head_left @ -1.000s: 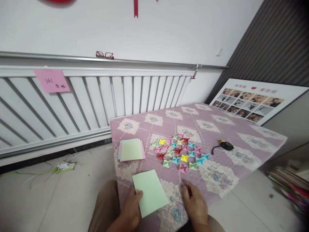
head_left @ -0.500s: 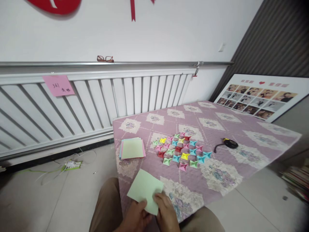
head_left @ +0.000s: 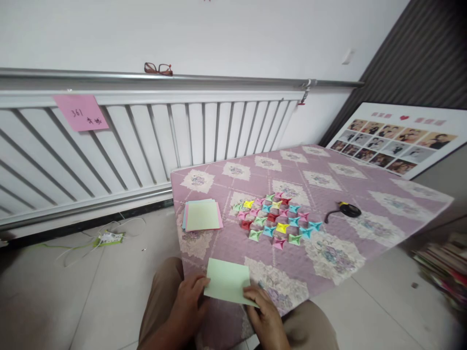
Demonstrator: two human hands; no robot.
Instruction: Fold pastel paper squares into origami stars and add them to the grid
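Note:
A light green paper sheet is held flat over the table's near edge. My left hand pinches its left edge between thumb and fingers. At the lower right corner my right hand grips the same sheet, fingers on top. Beyond it, a stack of coloured square papers lies at the table's left side, pale green uppermost. Several small folded paper stars, in red, pink, yellow, green and blue, are set out in rows at mid-table.
The table has a purple floral cloth. A black and yellow object with a strap lies to the right. Behind are a white radiator, glasses on a pipe and a photo board. A power strip is on the floor.
The green sheet has been turned so its edges run nearly level. My left hand has moved to its left edge, farther from my right hand. The view has tilted slightly down.

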